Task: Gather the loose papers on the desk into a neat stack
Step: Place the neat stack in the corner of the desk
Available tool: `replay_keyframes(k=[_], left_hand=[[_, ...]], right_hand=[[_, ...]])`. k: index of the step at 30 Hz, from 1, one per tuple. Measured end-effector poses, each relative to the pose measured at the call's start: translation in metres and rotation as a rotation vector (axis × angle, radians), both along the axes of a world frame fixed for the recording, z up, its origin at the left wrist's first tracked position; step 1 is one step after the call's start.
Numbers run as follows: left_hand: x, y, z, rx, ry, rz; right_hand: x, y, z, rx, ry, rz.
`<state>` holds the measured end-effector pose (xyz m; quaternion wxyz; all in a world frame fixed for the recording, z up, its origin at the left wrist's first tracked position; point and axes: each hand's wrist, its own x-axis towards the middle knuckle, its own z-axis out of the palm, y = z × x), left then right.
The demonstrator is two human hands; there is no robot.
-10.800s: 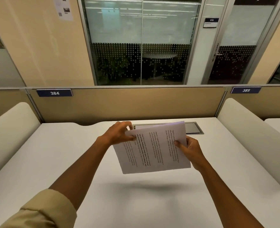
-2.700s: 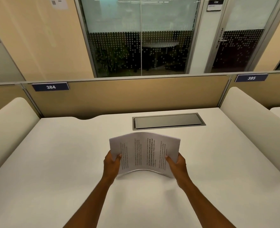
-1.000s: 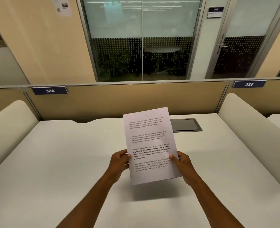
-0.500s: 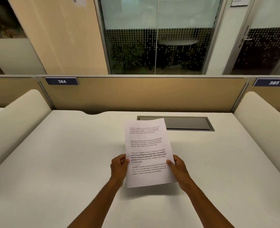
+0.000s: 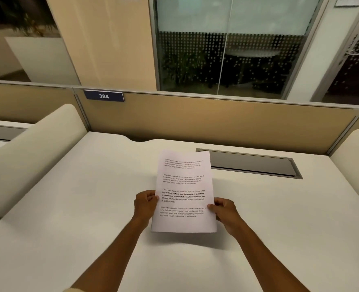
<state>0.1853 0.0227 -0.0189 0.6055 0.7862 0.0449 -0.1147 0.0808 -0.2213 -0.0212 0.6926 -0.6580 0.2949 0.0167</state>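
A squared-up stack of papers (image 5: 185, 186) with printed paragraphs is held in portrait position just above the white desk (image 5: 69, 207), casting a shadow under its near edge. My left hand (image 5: 146, 204) pinches the stack's left edge, thumb on top. Gripping the right edge, a little lower, is my right hand (image 5: 224, 209). The top sheet faces me and hides the sheets under it. No other loose paper shows on the desk.
A grey cable hatch (image 5: 252, 164) is set into the desk behind the stack. A tan partition (image 5: 216, 121) with the sign 384 (image 5: 104, 96) closes the back. Cream padded dividers stand at the left (image 5: 33, 148) and right (image 5: 355, 148).
The stack has come down from a raised, upright hold to lie nearly flat just above the desk. My head has turned, shifting the view leftwards. Both hands keep their grip on the edges.
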Motion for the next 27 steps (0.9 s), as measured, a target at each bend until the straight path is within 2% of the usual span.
replay_keyframes(k=[10, 27], left_hand=[[0.105, 0.107, -0.004, 0.038, 0.035, -0.082], [0.293, 0.261, 0.002, 0.161, 0.064, -0.049]], right_hand=[[0.093, 0.094, 0.009, 0.098, 0.021, -0.036], [0.278, 0.264, -0.008, 0.126, 0.059, -0.091]])
